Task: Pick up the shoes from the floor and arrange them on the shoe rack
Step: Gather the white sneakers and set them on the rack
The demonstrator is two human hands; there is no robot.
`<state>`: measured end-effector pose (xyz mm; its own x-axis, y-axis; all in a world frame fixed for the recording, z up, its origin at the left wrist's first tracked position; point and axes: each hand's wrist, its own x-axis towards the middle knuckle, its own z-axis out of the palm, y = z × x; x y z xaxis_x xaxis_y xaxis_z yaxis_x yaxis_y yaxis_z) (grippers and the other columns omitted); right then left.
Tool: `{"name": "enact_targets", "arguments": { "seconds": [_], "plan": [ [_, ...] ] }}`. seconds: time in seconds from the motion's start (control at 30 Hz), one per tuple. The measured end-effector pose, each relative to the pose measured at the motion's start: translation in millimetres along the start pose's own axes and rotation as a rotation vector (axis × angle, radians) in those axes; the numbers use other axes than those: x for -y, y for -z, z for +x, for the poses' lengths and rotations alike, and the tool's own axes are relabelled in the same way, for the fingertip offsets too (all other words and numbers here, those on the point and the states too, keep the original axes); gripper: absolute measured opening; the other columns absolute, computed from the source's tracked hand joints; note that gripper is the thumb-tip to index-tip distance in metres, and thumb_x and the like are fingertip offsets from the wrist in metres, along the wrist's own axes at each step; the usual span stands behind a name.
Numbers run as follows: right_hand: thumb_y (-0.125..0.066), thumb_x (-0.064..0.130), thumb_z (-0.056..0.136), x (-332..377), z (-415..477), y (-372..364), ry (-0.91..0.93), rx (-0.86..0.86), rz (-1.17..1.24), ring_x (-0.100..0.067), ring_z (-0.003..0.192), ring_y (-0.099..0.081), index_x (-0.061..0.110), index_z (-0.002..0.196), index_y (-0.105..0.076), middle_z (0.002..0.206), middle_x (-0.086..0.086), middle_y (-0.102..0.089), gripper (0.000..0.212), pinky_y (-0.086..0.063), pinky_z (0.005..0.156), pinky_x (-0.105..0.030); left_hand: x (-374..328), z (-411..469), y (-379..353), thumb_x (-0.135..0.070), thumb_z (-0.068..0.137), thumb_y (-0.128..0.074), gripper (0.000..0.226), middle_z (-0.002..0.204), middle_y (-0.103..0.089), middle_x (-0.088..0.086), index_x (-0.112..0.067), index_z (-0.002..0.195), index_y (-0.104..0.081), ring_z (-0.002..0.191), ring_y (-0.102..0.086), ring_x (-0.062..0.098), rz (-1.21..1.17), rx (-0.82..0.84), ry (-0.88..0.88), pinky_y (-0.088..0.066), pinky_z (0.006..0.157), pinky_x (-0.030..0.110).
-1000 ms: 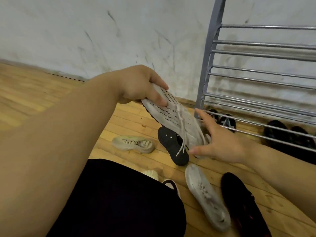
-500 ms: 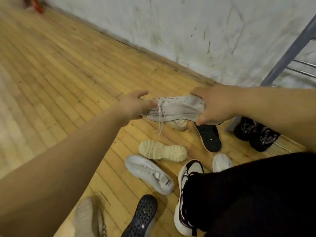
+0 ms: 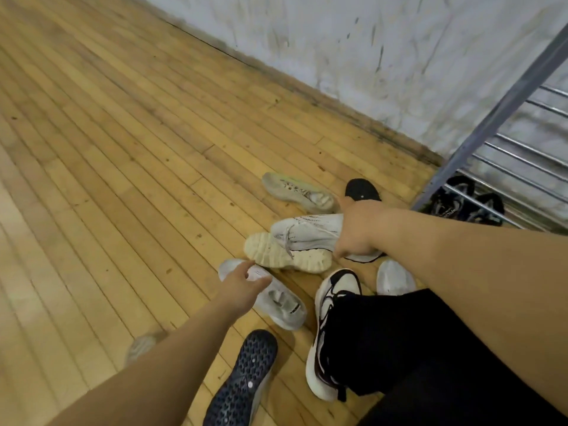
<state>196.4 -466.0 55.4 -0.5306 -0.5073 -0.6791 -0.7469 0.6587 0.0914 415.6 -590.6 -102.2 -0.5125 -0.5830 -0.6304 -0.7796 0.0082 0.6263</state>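
Note:
My right hand (image 3: 358, 232) grips the heel end of a white knit sneaker (image 3: 307, 230) with loose laces, held low over the pile on the wooden floor. My left hand (image 3: 242, 279) reaches with relaxed fingers onto the toe of a white sneaker (image 3: 276, 298) lying on the floor. Beside them lie an overturned shoe with a cream lugged sole (image 3: 285, 253), a pale grey-green sneaker (image 3: 299, 192), a black sole (image 3: 362, 189) and a dark studded sole (image 3: 242, 379). The grey metal shoe rack (image 3: 504, 109) stands at the right, with black shoes (image 3: 467, 204) on its lowest bars.
My own foot in a white-and-black sneaker (image 3: 330, 333) and black trouser leg (image 3: 430, 358) sit at the lower right. Another white toe (image 3: 395, 278) shows beside it. A scuffed white wall (image 3: 368, 41) runs behind. Bare wooden floor (image 3: 107, 149) spreads to the left.
My left hand has let go of the white knit sneaker and dropped to the white sneaker on the floor. My right hand has lowered the knit sneaker toward the pile.

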Motion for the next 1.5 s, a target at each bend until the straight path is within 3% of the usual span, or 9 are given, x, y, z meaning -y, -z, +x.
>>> {"name": "enact_targets", "arguments": {
  "seconds": [0.1, 0.33, 0.6, 0.77, 0.9, 1.07, 1.23, 1.37, 1.5],
  "plan": [
    [-0.077, 0.051, 0.085, 1, 6, -7, -0.010, 0.022, 0.065, -0.034, 0.123, -0.059, 0.009, 0.163, -0.010, 0.147, -0.011, -0.053, 0.111, -0.054, 0.096, -0.040, 9, 8, -23, -0.046, 0.091, -0.070, 0.071, 0.152, -0.047, 0.009, -0.027, 0.154, -0.042, 0.123, -0.058, 0.027, 0.057, 0.077, -0.013, -0.053, 0.087, 0.034],
    [-0.079, 0.054, 0.081, 5, 22, -19, -0.002, 0.051, 0.064, -0.036, 0.115, -0.062, 0.014, 0.163, -0.009, 0.148, -0.013, -0.051, 0.115, -0.056, 0.094, -0.043, 23, 17, -28, -0.041, 0.092, -0.069, 0.065, 0.141, -0.055, 0.009, -0.017, 0.149, -0.047, 0.113, -0.059, 0.025, 0.235, 0.124, 0.011, -0.053, 0.090, 0.037],
    [-0.075, 0.061, 0.081, 33, 25, -26, 0.098, 0.040, 0.026, -0.037, 0.118, -0.060, 0.009, 0.158, -0.018, 0.142, -0.015, -0.056, 0.109, -0.055, 0.095, -0.044, 83, -21, -48, -0.065, 0.071, -0.077, 0.102, 0.143, -0.042, 0.002, -0.037, 0.155, -0.027, 0.127, -0.048, 0.027, 0.602, 0.273, -0.004, -0.048, 0.099, 0.036],
    [-0.078, 0.058, 0.080, 40, 22, -26, 0.075, 0.053, 0.034, -0.037, 0.115, -0.062, 0.012, 0.160, -0.012, 0.144, -0.015, -0.055, 0.113, -0.056, 0.094, -0.046, 89, -35, -70, -0.053, 0.072, -0.074, 0.082, 0.122, -0.038, 0.000, -0.036, 0.142, -0.034, 0.106, -0.051, 0.027, 0.799, 0.179, -0.045, -0.056, 0.087, 0.042],
    [-0.080, 0.053, 0.080, 32, 19, -17, 0.048, 0.024, 0.119, -0.036, 0.119, -0.061, 0.014, 0.162, -0.009, 0.148, -0.015, -0.051, 0.115, -0.056, 0.094, -0.044, 38, -38, -27, -0.053, 0.067, -0.076, 0.086, 0.116, -0.035, -0.001, -0.034, 0.140, -0.035, 0.095, -0.057, 0.024, 0.758, 0.152, -0.120, -0.056, 0.075, 0.035],
    [-0.079, 0.049, 0.081, 16, 10, 8, -0.045, -0.071, 0.273, -0.032, 0.096, -0.062, 0.008, 0.158, -0.008, 0.122, -0.015, -0.060, 0.113, -0.059, 0.086, -0.042, -59, -56, 76, -0.047, 0.067, -0.078, 0.083, 0.115, -0.046, 0.003, -0.033, 0.141, -0.045, 0.074, -0.065, 0.020, 0.494, -0.024, -0.172, -0.052, 0.050, 0.028],
    [-0.086, 0.055, 0.064, -19, -26, 52, -0.098, -0.265, 0.536, -0.037, 0.116, -0.058, 0.016, 0.156, -0.021, 0.140, -0.015, -0.055, 0.120, -0.054, 0.095, -0.043, -143, -90, 108, -0.040, 0.071, -0.086, 0.057, 0.095, -0.064, -0.007, -0.033, 0.117, -0.053, 0.076, -0.064, 0.011, 0.181, -0.278, -0.441, -0.053, 0.059, 0.031],
    [-0.086, 0.052, 0.071, -78, -91, 95, -0.075, -0.517, 0.709, -0.033, 0.116, -0.057, 0.023, 0.161, -0.019, 0.153, -0.012, -0.045, 0.115, -0.047, 0.077, -0.033, -200, -112, 90, -0.047, 0.065, -0.085, 0.056, 0.100, -0.062, -0.006, -0.036, 0.105, -0.049, 0.082, -0.064, 0.014, 0.007, -0.483, -0.699, -0.055, 0.063, 0.036],
    [-0.084, 0.052, 0.073, -153, -170, 99, -0.169, -0.832, 0.817, -0.031, 0.113, -0.062, 0.030, 0.158, -0.027, 0.148, -0.008, -0.052, 0.104, -0.041, 0.078, -0.029, -268, -152, 59, -0.042, 0.066, -0.089, 0.052, 0.103, -0.057, -0.009, -0.044, 0.095, -0.046, 0.090, -0.060, 0.008, -0.182, -0.554, -0.943, -0.047, 0.067, 0.023]
  ]
}}
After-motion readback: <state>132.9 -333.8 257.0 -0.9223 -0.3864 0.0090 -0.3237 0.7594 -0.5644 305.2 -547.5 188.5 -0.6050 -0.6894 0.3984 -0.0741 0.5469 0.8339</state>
